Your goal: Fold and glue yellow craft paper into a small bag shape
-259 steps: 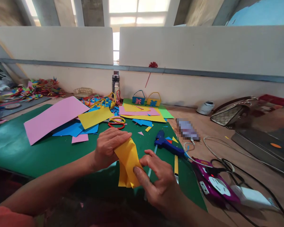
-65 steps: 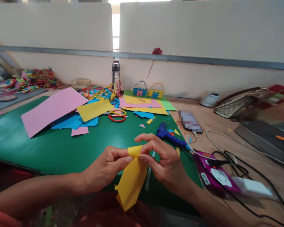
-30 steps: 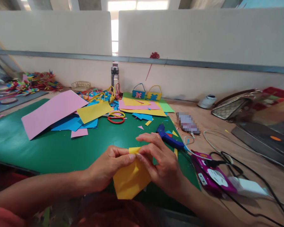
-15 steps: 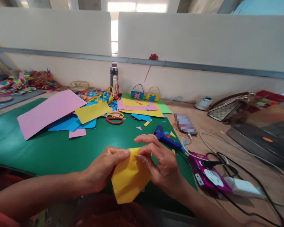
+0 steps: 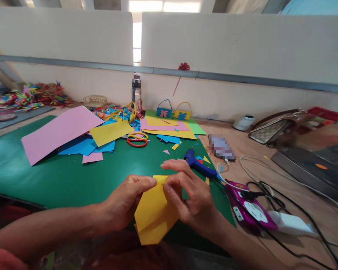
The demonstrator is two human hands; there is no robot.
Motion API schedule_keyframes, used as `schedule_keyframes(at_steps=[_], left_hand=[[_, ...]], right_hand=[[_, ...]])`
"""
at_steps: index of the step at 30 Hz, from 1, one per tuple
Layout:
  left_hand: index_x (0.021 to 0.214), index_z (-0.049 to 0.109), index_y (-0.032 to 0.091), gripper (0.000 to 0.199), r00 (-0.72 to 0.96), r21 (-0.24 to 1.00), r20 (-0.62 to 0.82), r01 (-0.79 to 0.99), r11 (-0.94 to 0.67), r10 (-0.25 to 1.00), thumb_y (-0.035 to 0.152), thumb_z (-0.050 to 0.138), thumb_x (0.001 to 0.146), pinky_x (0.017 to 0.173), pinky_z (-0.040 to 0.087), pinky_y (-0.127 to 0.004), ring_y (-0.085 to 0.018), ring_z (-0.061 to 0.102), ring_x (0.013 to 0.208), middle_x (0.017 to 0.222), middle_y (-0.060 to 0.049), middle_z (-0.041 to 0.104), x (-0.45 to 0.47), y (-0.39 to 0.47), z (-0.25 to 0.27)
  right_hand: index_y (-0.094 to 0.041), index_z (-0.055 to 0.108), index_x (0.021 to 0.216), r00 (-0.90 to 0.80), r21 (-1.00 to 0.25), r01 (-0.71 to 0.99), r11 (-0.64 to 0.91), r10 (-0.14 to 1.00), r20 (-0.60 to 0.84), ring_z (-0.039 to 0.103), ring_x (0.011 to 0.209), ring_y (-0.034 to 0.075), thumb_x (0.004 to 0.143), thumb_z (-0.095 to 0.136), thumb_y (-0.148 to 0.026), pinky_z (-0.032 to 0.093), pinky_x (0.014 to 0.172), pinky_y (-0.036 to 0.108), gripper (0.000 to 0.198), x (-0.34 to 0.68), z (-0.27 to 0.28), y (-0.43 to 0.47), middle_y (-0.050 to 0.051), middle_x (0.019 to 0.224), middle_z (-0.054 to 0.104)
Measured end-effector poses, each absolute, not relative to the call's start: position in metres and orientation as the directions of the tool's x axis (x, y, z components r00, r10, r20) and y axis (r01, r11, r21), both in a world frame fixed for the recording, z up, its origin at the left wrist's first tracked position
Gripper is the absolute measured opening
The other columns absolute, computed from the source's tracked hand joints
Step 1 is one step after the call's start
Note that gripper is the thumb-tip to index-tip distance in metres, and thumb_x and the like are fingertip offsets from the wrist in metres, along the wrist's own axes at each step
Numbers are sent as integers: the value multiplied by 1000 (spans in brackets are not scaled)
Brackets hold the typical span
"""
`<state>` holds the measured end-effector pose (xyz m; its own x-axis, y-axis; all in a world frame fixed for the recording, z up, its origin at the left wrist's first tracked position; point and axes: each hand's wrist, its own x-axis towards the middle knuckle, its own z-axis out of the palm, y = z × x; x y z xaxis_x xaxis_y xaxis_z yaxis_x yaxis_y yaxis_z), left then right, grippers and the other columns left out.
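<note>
A folded piece of yellow foam paper (image 5: 154, 215) is held up over the front edge of the green mat (image 5: 73, 187). My left hand (image 5: 126, 200) is closed on its left side, thumb pressed near the top edge; the fingers behind are hidden. My right hand (image 5: 190, 195) pinches the upper right part between thumb and index finger, its other fingers curled above. Beyond the right hand lies a blue glue gun (image 5: 198, 165). Scissors with red and yellow handles (image 5: 137, 140) lie farther back on the mat.
Pink sheet (image 5: 62, 131), yellow sheet (image 5: 111, 133) and blue sheets (image 5: 79, 147) overlap at left. Two small paper handbags (image 5: 163, 111) stand at the back. On the right are a phone (image 5: 222, 147), a purple power strip (image 5: 250, 208), trailing cables and a handbag (image 5: 266, 131).
The yellow piece has tilted slightly and its lower end has shifted a little. Both hands keep their grip near its top edge.
</note>
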<state>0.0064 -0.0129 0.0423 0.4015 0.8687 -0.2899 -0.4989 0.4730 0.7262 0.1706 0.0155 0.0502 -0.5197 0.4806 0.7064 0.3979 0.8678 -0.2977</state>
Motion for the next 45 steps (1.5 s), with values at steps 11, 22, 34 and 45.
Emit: schedule_keyframes(at_steps=[11,22,34,45], left_hand=[[74,69,14,22,249,902,-201,-331,278,947,34,74,67,56,37,-19,-8,49,58,65,1,61,2,-15,30],[68,69,13,22,250,962,-152,-185,201,956,35,69,70,53,33,-19,-8,43,56,61,2,58,4,-15,30],[68,72,13,23,248,979,-107,-140,145,963,36,72,65,50,35,-18,-8,44,53,59,0,59,5,-14,37],[65,67,12,33,236,975,-108,-164,149,966,45,70,65,47,35,-18,-8,44,50,58,0,58,7,-13,33]], right_hand=[[-21,49,76,-509,-294,464,836,523,684,57,104,21,80,50,-10,36,98,49,12,170,53,12,9,105,62],[-21,49,78,-554,-313,379,871,484,677,56,107,22,82,54,-16,39,96,47,9,171,48,17,9,107,62],[-21,48,77,-556,-274,430,860,491,670,56,107,22,81,53,-13,37,97,48,11,169,49,15,9,106,63],[-21,50,76,-529,-214,475,854,471,706,58,105,21,80,53,-12,36,98,47,10,169,51,11,9,104,64]])
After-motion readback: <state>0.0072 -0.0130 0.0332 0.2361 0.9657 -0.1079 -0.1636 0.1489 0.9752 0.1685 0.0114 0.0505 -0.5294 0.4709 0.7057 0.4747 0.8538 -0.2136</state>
